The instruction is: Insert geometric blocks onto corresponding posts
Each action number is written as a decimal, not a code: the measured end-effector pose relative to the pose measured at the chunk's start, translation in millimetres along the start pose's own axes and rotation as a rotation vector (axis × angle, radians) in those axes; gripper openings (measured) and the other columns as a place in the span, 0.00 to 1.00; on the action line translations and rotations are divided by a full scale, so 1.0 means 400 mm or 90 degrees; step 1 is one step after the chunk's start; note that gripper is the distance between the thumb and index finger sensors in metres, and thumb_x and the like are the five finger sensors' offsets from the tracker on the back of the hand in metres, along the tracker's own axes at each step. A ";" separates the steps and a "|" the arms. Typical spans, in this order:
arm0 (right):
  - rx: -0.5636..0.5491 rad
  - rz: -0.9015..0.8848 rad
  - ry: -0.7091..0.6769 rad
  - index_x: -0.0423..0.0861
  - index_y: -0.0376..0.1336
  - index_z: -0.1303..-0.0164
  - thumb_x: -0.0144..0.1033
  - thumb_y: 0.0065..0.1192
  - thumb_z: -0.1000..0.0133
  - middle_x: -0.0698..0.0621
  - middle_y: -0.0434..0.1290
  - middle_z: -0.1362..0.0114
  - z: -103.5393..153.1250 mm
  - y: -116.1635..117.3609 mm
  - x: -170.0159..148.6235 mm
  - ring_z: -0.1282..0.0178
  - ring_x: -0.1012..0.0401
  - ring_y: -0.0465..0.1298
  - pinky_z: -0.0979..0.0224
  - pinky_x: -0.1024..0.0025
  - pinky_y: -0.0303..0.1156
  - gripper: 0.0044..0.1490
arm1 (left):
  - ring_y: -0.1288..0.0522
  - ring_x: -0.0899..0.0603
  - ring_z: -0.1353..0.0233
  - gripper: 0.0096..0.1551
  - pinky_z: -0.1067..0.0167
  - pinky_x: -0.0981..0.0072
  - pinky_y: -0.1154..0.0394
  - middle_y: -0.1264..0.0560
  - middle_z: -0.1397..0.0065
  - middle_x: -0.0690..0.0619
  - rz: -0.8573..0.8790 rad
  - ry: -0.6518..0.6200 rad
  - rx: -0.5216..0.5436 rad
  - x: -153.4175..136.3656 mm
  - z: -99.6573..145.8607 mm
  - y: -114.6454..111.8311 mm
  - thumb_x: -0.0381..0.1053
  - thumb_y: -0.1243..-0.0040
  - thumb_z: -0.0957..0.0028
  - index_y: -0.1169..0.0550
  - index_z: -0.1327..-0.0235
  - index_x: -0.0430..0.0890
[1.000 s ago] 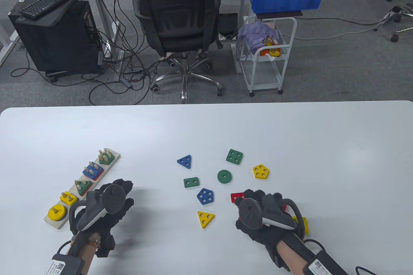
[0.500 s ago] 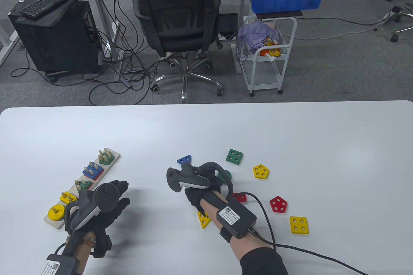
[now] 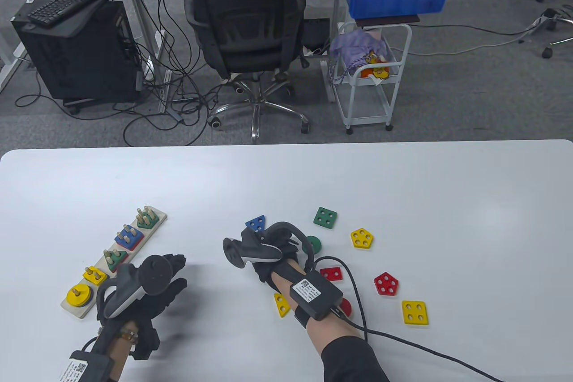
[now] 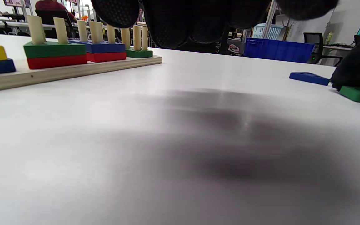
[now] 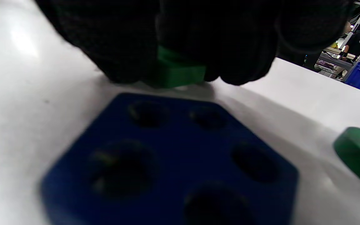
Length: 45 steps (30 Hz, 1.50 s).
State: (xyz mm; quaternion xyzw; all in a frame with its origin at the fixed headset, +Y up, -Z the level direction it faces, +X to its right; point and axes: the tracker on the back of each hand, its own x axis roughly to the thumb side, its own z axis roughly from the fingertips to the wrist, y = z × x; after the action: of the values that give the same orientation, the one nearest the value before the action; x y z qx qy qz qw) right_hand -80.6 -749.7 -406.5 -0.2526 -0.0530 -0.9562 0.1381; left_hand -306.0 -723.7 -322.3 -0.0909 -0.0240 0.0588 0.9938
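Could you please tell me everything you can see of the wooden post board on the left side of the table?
The post board is a long, pale wooden strip lying flat and diagonally on the white table, just beyond the left hand, which does not touch it. Light wooden pegs stand upright in five groups along it. Each group already carries blocks: a yellow disc over blue nearest the person, then yellow over blue, green over red, blue over red, and a green block farthest away.
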 end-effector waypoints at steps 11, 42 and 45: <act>-0.284 -0.291 -0.146 0.42 0.65 0.37 0.46 0.74 0.55 0.41 0.76 0.37 0.183 -0.176 0.049 0.46 0.46 0.79 0.41 0.40 0.73 0.38 | 0.27 0.45 0.21 0.35 0.25 0.45 0.33 0.31 0.17 0.57 0.498 -0.152 -0.087 0.030 0.003 -0.005 0.67 0.58 0.45 0.36 0.22 0.59; -0.107 -0.288 0.126 0.45 0.60 0.28 0.51 0.61 0.47 0.38 0.67 0.24 0.559 0.032 -0.357 0.29 0.38 0.71 0.33 0.28 0.63 0.38 | 0.30 0.42 0.20 0.42 0.23 0.38 0.38 0.32 0.21 0.54 0.248 0.185 0.172 -0.231 0.042 0.108 0.68 0.40 0.52 0.35 0.24 0.56; -0.090 -0.352 0.163 0.45 0.59 0.28 0.50 0.61 0.46 0.37 0.65 0.23 0.598 0.069 -0.401 0.29 0.37 0.70 0.33 0.27 0.62 0.38 | 0.32 0.42 0.19 0.42 0.23 0.38 0.39 0.33 0.20 0.54 0.230 0.239 0.169 -0.278 0.039 0.084 0.67 0.39 0.52 0.35 0.24 0.56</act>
State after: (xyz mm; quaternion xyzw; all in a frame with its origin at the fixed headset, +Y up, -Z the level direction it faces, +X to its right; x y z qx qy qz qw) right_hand 173.2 -697.0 -278.2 -0.1148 -0.0349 -0.9829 -0.1400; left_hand -421.0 -701.6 -317.5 0.0275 0.1847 0.2198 0.9575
